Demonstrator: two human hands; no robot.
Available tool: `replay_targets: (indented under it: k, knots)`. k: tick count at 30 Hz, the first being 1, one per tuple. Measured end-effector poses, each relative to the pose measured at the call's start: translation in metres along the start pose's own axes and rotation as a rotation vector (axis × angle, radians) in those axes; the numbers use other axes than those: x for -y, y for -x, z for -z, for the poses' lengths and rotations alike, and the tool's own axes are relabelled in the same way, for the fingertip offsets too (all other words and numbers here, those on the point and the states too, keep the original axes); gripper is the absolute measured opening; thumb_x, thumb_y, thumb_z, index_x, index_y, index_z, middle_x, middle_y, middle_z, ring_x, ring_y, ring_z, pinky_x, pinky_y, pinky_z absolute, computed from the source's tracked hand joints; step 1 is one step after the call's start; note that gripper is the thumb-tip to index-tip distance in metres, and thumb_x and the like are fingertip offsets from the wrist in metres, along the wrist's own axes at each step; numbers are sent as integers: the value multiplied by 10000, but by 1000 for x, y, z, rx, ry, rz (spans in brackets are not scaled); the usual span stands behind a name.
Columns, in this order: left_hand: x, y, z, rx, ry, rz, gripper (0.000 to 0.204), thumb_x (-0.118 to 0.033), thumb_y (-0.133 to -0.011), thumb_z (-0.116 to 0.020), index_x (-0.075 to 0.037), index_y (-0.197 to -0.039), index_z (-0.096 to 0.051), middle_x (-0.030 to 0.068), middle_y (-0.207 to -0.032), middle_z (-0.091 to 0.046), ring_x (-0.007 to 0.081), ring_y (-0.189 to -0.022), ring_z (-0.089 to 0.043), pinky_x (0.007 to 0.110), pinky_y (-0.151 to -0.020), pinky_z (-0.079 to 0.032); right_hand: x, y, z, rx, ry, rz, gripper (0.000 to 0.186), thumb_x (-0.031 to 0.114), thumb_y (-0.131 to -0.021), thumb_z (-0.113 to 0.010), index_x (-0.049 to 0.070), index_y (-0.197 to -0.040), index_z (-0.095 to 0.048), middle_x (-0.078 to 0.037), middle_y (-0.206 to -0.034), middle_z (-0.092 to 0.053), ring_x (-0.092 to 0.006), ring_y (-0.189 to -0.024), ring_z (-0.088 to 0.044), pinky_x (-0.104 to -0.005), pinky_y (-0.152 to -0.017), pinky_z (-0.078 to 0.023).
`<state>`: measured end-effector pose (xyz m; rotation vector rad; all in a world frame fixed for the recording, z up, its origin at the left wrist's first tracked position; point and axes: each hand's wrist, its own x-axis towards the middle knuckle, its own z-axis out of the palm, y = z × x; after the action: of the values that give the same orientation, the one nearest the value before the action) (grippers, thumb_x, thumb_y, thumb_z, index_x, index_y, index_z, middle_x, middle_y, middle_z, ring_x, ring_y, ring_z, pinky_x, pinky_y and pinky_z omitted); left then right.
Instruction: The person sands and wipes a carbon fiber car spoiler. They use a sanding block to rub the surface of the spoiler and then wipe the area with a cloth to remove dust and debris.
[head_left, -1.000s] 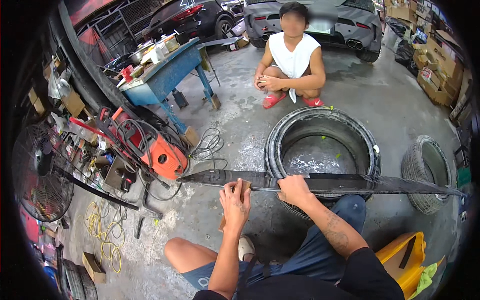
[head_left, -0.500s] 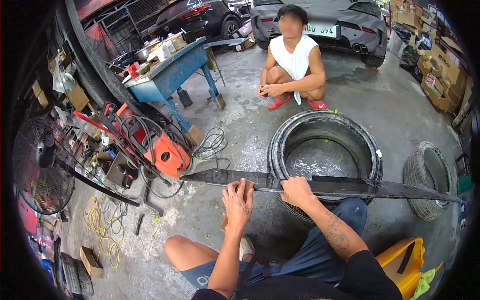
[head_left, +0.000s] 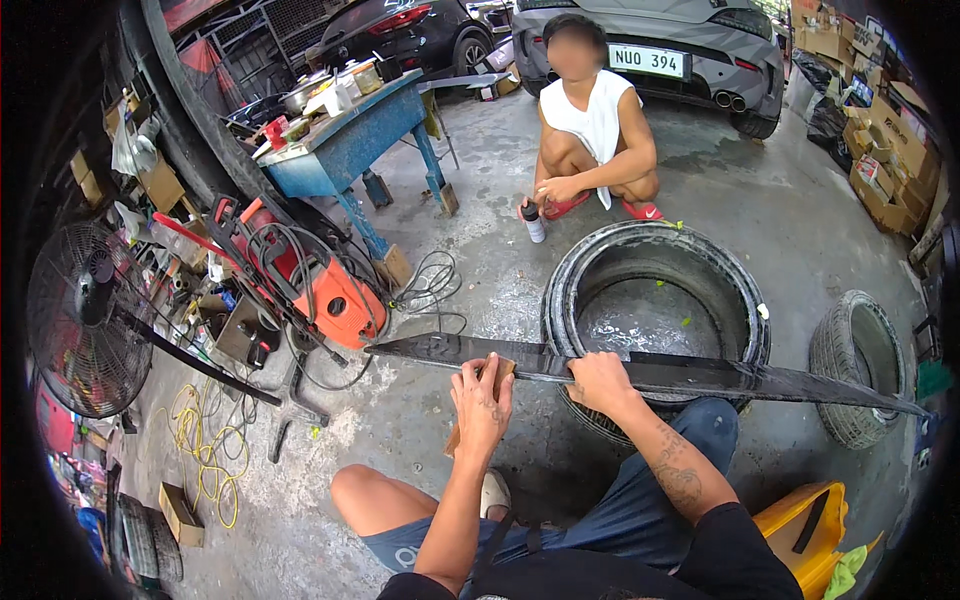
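A long, glossy black trim panel [head_left: 690,374] lies crosswise in front of me, over the near rim of a tire. My right hand [head_left: 600,384] is closed on its near edge, around the middle. To the left of that, my left hand [head_left: 481,410] pinches a brown folded strip [head_left: 508,368], which looks like sandpaper, against the panel's near edge. The strip's other end [head_left: 453,440] shows below the palm. My fingers hide the part between.
The large tire [head_left: 655,240] lies flat with water inside. Another tire [head_left: 835,370] stands at right. Across from me squats a person [head_left: 595,140] with a small bottle [head_left: 534,225]. An orange pressure washer [head_left: 340,305], blue table [head_left: 345,145], fan [head_left: 90,290] and yellow container [head_left: 800,520] surround me.
The squatting person's hand has come down and the small bottle now shows near the floor. My hands keep their places on the panel, with only a slight shift of the whole view.
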<state>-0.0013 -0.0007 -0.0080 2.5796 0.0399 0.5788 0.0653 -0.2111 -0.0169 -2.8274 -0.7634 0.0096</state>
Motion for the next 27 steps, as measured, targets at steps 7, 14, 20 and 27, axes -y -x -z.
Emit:
replay_targets:
  k: [7,14,20,27]
  knots:
    - [-2,4,2,-5,7,-2,437,-240,-923,-649,-62,-1320,-605,148,-1210,-549,357,-1079,-494,473,-918,-411,1,2,-2,2,2,-17,271,306,-755,-765,43,-803,-720,-178,-792,-713,-348,-769,-716,-434,-718,-565]
    - [-10,-7,-7,-27,15,-12,414,-197,-906,-666,-55,-1293,-626,169,-1211,-565,369,-1066,-513,466,-948,-423,-12,-1,1,-30,5,-22,248,290,-735,-742,49,-793,-724,-186,-793,-713,-346,-767,-719,-436,-712,-570]
    - [2,-8,9,-101,16,-36,365,-166,-856,-706,-61,-1203,-663,182,-1151,-605,371,-1020,-559,479,-897,-446,10,-12,9,1,-25,-40,187,196,-739,-667,56,-841,-738,-202,-791,-705,-356,-795,-713,-463,-747,-560]
    - [4,6,-8,-110,66,5,354,-194,-861,-673,-46,-1179,-622,170,-1210,-516,384,-1113,-476,493,-903,-436,-7,7,-4,-102,-16,63,342,237,-812,-694,41,-1092,-721,-241,-920,-693,-421,-867,-658,-497,-788,-515]
